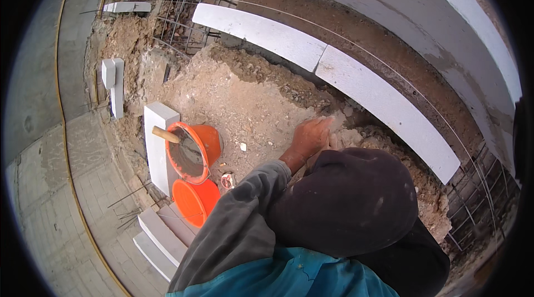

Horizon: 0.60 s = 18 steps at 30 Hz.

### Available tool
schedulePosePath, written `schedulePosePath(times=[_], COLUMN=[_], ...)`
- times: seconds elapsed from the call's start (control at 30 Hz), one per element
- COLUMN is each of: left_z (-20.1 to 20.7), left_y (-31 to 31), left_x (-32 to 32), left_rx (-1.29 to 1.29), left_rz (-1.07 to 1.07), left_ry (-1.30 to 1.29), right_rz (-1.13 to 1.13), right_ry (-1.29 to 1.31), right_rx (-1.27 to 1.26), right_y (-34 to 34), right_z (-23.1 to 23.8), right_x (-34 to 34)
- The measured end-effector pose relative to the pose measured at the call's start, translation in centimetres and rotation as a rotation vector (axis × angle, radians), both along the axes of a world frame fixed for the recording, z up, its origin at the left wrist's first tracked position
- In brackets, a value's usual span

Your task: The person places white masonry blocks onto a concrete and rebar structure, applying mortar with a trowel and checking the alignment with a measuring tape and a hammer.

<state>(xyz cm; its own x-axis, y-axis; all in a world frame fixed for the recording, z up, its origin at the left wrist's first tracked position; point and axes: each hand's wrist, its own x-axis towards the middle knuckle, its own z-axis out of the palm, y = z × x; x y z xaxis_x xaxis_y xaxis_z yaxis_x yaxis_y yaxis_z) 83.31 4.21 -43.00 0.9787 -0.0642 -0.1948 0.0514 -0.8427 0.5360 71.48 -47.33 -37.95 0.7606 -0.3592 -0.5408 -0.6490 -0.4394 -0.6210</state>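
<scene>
- Head view: the left hand [310, 136] reaches down into sandy rubble [250, 108], its back up and its fingers pointing right and slightly away from the person. The fingertips merge with the pale dirt, so I cannot tell whether they are closed on something or only pressing.
- The right hand is out of sight; a dark cloth-covered shape [345, 202] fills the lower middle and covers part of the ground, so its state cannot be told.
- The near white block [386, 110] lies just beyond the left hand, at the rubble's edge. Its long axis slopes from upper left to lower right — bent into a curve by the lens — and its full top shows.
- The far white block [261, 35] continues that line to the upper left, with a thin dark joint between the two.
- Left of the hand, an orange bucket [210, 141] leans with its mouth toward the left, a wooden handle [166, 134] jutting out; what the handle belongs to is hidden inside.
- A grey sleeve [236, 202] runs to the lower edge — cut off there.
</scene>
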Motion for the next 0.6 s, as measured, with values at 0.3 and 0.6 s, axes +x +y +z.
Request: schedulePosePath(times=[0.3,0.6], left_z=[4.9,2.1], left_y=[10.3,19.9], left_x=[-25.6,-30.3], left_rx=[0.239,0.383], left_rz=[1.05,1.036], left_ry=[0.266,0.33], right_rz=[0.388,1.008], right_ry=[0.091,0.121], right_rx=[0.025,-0.056], right_y=[-2.7,4.3], right_z=[2.6,7.6], right_x=[10.8,20.1])
